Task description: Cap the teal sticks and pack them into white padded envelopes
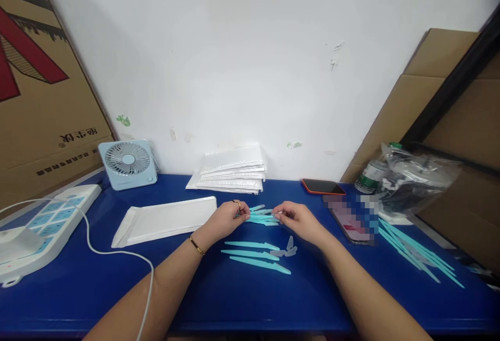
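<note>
My left hand point(231, 217) is closed in a pinch on the handle end of a turquoise eyebrow razor, over a small pile of turquoise razors point(262, 219). At the pile's other end, my right hand point(299, 218) pinches a small translucent blade cap point(276, 215); whether the cap sits on the razor is hard to see. Nearer the front edge, three turquoise razors point(252, 254) lie roughly side by side without caps. A few loose translucent caps point(289, 247) rest beside their right ends.
A white padded envelope point(167, 221) lies left, with stacked envelopes point(230, 169) behind. More turquoise razors point(422, 252) lie right, near two phones point(324, 187), a bottle point(369, 177) and a plastic bag point(417, 174). A fan point(128, 166) and a power strip point(58, 221) with a cable stand left.
</note>
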The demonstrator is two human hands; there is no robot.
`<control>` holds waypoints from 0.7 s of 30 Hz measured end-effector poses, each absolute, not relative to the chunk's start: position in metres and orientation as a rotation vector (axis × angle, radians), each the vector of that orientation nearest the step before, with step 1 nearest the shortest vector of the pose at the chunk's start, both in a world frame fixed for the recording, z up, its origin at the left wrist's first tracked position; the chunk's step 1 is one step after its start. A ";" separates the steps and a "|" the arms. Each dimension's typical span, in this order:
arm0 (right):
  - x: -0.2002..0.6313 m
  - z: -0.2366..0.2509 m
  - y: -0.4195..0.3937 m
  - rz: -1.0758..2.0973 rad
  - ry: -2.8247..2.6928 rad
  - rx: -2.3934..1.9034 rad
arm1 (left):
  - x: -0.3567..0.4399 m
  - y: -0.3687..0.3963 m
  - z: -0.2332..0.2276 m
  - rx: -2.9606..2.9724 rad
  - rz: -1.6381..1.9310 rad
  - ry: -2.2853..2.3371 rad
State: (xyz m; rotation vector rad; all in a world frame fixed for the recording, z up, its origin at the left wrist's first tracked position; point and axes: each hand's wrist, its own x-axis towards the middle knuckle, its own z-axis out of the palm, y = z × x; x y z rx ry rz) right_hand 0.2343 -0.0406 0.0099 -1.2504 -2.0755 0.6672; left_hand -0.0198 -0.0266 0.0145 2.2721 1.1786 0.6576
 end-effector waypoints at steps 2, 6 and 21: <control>0.236 0.011 -0.041 0.644 -2.088 -1.248 | -0.020 -0.026 0.014 2.278 0.654 1.188; 0.237 0.013 -0.041 0.612 -2.092 -1.237 | -0.021 -0.026 0.014 2.261 0.663 1.207; 0.231 0.015 -0.045 0.840 -2.021 -1.204 | -0.008 -0.028 0.009 2.329 0.649 1.216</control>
